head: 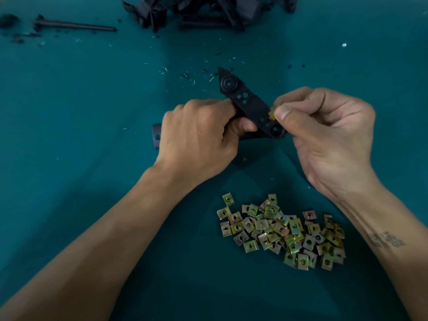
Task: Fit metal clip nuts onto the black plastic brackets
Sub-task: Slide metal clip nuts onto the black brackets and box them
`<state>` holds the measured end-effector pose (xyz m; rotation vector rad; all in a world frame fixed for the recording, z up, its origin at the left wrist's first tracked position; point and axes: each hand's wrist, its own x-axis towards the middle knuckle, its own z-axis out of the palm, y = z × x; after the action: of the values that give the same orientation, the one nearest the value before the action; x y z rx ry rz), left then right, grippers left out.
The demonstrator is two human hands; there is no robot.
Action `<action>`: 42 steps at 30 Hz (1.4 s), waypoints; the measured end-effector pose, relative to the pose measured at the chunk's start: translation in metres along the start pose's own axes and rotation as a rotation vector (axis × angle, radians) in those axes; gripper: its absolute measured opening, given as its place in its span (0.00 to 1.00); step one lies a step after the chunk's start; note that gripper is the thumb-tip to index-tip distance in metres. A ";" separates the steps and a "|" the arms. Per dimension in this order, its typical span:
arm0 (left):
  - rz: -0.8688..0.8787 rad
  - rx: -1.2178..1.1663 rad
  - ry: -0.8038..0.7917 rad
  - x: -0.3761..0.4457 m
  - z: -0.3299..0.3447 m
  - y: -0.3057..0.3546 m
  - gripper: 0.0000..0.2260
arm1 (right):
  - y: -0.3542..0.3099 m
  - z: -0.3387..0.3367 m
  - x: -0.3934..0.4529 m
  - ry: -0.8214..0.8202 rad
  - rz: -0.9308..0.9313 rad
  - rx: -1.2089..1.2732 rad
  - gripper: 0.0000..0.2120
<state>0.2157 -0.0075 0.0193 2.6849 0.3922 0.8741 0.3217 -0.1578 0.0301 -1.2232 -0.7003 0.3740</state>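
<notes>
between both hands [261,133], bracket [249,104] meets pinched clip nut [272,115].

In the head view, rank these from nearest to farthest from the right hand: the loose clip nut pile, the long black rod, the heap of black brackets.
Measured from the right hand:
1. Loose clip nut pile, on the cloth just below the hand, toward the person.
2. Heap of black brackets, at the far top edge, up and left of the hand.
3. Long black rod, at the far top left, well across the table.
</notes>
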 end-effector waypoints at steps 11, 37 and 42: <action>0.049 -0.039 0.006 0.000 0.001 -0.001 0.20 | -0.006 -0.006 0.000 -0.035 -0.183 -0.301 0.10; 0.006 0.023 -0.074 0.001 0.001 -0.002 0.18 | -0.008 -0.002 0.000 -0.008 0.061 0.046 0.08; -0.009 -0.017 -0.041 0.001 0.000 -0.003 0.19 | -0.008 0.005 -0.004 0.059 0.109 0.124 0.09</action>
<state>0.2162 -0.0040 0.0189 2.6786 0.3853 0.8142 0.3148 -0.1586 0.0371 -1.1528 -0.5530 0.4626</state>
